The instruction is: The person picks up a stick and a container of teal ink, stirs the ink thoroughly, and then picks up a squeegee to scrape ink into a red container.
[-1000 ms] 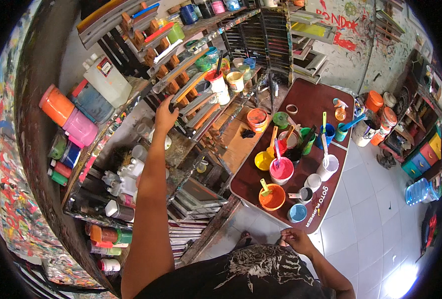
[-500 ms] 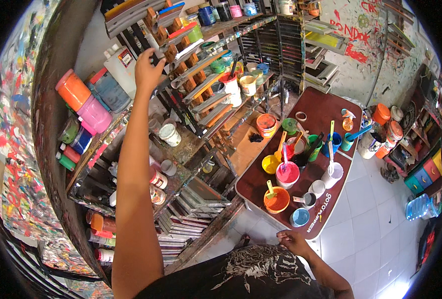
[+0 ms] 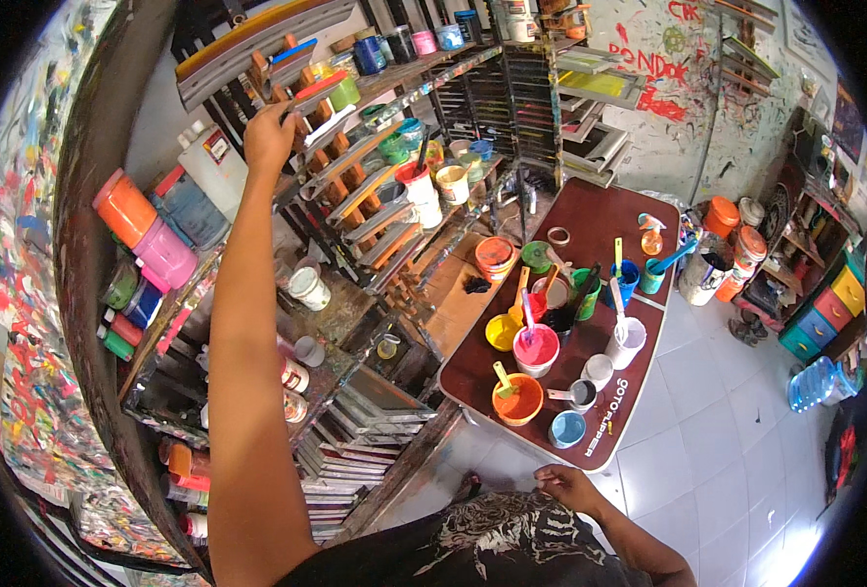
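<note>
My left hand point(image 3: 270, 137) is stretched up to the wall rack, its fingers curled at the wooden slotted pegs point(image 3: 261, 72). What they grip, if anything, is hidden behind them. Right beside it are a red-edged squeegee point(image 3: 322, 84) and a pale squeegee point(image 3: 329, 125); a long squeegee with a yellow-brown top point(image 3: 247, 49) lies above. My right hand point(image 3: 565, 486) is held in front of my shirt, near the table's lower edge. Its fingers are curled in, and nothing shows in them.
A dark red table point(image 3: 590, 210) on the right bears several paint tubs, among them a pink one point(image 3: 536, 348) and an orange one point(image 3: 518, 400). Shelves at the left hold a white jug point(image 3: 212, 161) and stacked orange and pink containers point(image 3: 126, 207). Buckets point(image 3: 704, 272) stand on the tiled floor.
My left hand has moved up along the rack, from below the pegs to beside them. The view has turned a little, so the table appears further left. My right hand stays before my shirt.
</note>
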`<action>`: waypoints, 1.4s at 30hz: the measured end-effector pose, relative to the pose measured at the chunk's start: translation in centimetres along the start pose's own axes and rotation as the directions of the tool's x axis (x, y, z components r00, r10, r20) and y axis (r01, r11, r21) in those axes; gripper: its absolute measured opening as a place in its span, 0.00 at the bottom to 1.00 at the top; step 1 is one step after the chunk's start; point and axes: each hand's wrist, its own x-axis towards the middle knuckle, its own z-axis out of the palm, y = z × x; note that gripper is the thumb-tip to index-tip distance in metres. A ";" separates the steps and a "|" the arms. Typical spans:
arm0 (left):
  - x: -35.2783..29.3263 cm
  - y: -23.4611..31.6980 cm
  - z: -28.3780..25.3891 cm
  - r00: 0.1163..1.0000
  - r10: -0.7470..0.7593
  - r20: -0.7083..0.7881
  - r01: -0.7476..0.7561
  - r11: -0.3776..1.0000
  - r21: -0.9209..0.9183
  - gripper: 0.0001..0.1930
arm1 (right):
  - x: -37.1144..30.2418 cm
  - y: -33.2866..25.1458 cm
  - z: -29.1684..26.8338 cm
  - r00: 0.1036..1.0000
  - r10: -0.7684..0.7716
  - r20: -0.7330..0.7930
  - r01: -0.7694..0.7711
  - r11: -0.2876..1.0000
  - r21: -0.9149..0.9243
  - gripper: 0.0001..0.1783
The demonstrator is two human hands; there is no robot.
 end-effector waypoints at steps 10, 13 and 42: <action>-3.7 3.3 -8.3 0.962 0.090 -0.259 -0.109 0.992 -0.060 0.14 | 0.0 0.1 -2.5 0.989 -0.125 0.077 0.133 0.986 -0.102 0.16; -9.4 4.6 -11.7 0.965 -0.043 -0.259 0.021 0.996 -0.086 0.14 | 2.3 -4.6 -1.1 0.943 -0.286 0.171 0.306 0.946 -0.108 0.16; -62.9 23.3 -58.3 -0.013 -0.966 -0.257 0.798 0.145 -0.585 0.08 | -6.9 -9.3 47.5 0.430 -0.101 0.897 -0.299 0.922 0.247 0.21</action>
